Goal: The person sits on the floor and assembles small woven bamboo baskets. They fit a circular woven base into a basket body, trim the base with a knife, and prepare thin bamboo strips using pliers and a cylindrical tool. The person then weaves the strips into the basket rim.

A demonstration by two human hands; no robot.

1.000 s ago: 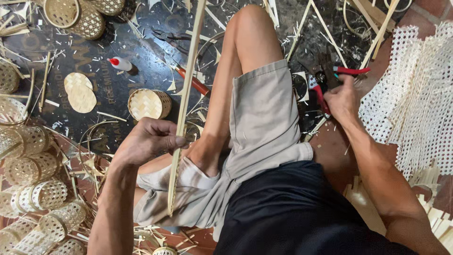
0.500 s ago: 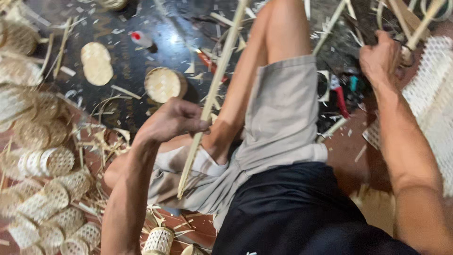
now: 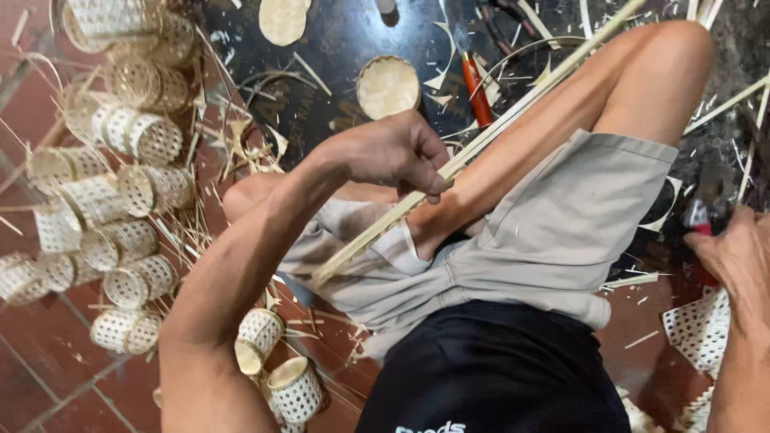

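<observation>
Left hand point(image 3: 393, 156) clamped on long bamboo strip point(image 3: 489, 140), strip lying slantwise across raised thigh, lower end over lap. Right hand point(image 3: 734, 256) right of strip, fingers on red-handled tool point(image 3: 699, 218); grip unclear. Many finished small woven baskets point(image 3: 120, 216) heaped left of strip; woven lattice sheet point(image 3: 698, 329) uncut; strip not yet worked in

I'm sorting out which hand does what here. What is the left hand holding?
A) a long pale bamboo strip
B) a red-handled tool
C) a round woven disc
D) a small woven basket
A: the left hand is closed around the long pale bamboo strip, which slants across the person's lap, while the red-handled tool lies untouched on the dark floor.
</observation>
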